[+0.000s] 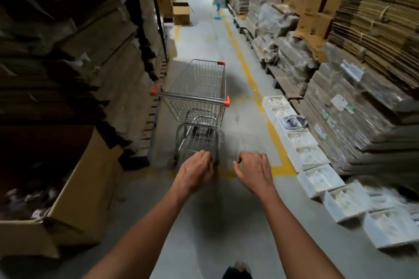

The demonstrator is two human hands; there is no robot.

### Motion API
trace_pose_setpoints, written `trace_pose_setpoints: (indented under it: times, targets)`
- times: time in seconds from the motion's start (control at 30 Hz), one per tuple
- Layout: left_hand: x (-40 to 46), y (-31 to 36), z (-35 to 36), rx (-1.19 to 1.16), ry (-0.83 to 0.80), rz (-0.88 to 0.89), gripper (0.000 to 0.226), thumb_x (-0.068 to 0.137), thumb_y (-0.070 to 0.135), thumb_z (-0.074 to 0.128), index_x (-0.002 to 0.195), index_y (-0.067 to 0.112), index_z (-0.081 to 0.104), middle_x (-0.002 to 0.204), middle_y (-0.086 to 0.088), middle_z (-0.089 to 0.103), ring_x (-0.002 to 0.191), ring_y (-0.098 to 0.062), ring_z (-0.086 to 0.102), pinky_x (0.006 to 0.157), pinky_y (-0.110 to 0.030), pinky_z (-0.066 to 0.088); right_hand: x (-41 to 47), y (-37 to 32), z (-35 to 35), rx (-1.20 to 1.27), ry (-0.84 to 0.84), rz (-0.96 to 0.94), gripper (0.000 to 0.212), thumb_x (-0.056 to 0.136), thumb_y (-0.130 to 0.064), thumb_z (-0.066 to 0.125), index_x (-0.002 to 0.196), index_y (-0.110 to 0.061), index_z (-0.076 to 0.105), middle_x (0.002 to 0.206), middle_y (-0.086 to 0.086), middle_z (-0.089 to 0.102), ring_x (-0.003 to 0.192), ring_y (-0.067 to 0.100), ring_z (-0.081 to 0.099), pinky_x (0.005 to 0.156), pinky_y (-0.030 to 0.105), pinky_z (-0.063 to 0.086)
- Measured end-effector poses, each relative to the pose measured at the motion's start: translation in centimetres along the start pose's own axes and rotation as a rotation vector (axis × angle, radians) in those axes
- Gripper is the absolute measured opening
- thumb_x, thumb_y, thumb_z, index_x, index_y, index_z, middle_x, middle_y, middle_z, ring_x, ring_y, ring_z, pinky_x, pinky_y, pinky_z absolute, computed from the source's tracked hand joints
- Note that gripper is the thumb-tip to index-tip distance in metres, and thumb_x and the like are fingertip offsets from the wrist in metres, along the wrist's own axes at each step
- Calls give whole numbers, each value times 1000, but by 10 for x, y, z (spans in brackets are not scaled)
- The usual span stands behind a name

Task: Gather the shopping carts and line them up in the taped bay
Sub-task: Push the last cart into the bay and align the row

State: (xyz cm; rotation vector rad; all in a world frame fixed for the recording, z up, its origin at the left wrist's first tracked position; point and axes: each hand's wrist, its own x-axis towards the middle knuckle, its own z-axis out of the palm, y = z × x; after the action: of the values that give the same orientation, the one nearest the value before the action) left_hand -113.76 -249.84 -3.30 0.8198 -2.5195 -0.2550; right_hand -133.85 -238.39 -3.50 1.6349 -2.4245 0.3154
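A wire shopping cart (199,90) with a steel handle bar and red end caps stands in the aisle ahead, inside yellow tape lines (249,79) on the grey floor. Both my arms reach forward toward it. My left hand (196,171) hangs below the handle with loosely curled fingers and holds nothing. My right hand (254,169) is level with it to the right, fingers also loosely curled, holding nothing. Neither hand touches the cart.
Stacked flattened cardboard (374,29) lines the right side; dark stacks and an open carton (74,188) line the left. White trays (317,176) run along the floor at right. Boxes (181,12) and a blue fan (218,7) stand farther down the aisle.
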Motion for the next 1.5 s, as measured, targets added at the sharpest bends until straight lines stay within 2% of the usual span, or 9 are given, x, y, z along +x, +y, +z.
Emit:
trace_pose_setpoints:
  times: [0.43, 0.6, 0.8, 0.93, 1.03, 1.1, 1.23, 1.37, 1.5]
  targets:
    - [187, -172, 27, 150, -88, -173, 15, 92, 29, 60, 102, 23, 51, 89, 4, 57, 74, -18, 58, 67, -32, 52, 298, -46, 81, 59, -34, -242, 22, 94, -47, 53, 93, -26, 57, 86, -4, 62, 80, 19, 56, 82, 42, 46]
    - [243, -217, 36, 156, -140, -332, 26, 95, 36, 54, 119, 26, 54, 109, 3, 64, 101, -18, 64, 88, -38, 54, 375, -53, 109, 159, -42, -271, 10, 94, -31, 57, 100, -24, 53, 87, -4, 59, 76, 18, 49, 80, 41, 48]
    - [298, -278, 66, 23, -241, -399, 50, 90, 34, 65, 137, 31, 46, 134, 7, 56, 119, -14, 57, 96, -37, 52, 433, -65, 161, 42, -301, -202, 52, 84, -45, 68, 128, -20, 54, 113, 6, 61, 99, 27, 57, 85, 42, 48]
    - [326, -332, 105, 22, -280, -322, 70, 80, 15, 68, 145, 25, 44, 146, 4, 48, 137, -18, 44, 113, -40, 35, 456, -74, 186, 48, -464, -153, 43, 90, -56, 59, 120, -26, 56, 110, 3, 70, 97, 28, 67, 77, 38, 51]
    - [352, -357, 123, 199, -408, -203, 50, 69, 18, 74, 117, 28, 63, 117, 3, 63, 114, -22, 58, 106, -38, 28, 474, -79, 192, 51, -540, -30, 34, 90, -58, 58, 106, -29, 67, 96, -1, 74, 87, 22, 70, 74, 35, 56]
    - [373, -364, 125, 291, -550, -155, 29, 77, 27, 69, 106, 29, 64, 106, 6, 66, 108, -21, 60, 106, -43, 25, 482, -82, 193, 12, -562, 45, 36, 87, -59, 63, 101, -27, 72, 89, -2, 73, 81, 21, 71, 71, 34, 57]
    - [406, -379, 126, 378, -695, -19, 35, 85, 46, 64, 108, 20, 66, 107, -1, 71, 103, -26, 67, 90, -38, 46, 492, -88, 200, -117, -576, 130, 49, 83, -69, 61, 103, -25, 69, 90, -1, 72, 82, 22, 71, 68, 33, 54]
    - [418, -387, 132, 372, -662, 139, 41, 84, 51, 58, 105, 18, 70, 104, -4, 73, 97, -29, 69, 81, -36, 51, 507, -88, 196, -169, -668, 147, 50, 88, -65, 57, 108, -21, 69, 103, 2, 74, 93, 25, 72, 71, 33, 52]
    - [439, -392, 141, 355, -651, 228, 41, 83, 53, 54, 103, 22, 71, 101, -3, 74, 95, -29, 69, 79, -37, 53, 521, -86, 192, -171, -709, 211, 40, 91, -58, 59, 108, -24, 70, 98, -1, 73, 87, 21, 72, 71, 32, 55]
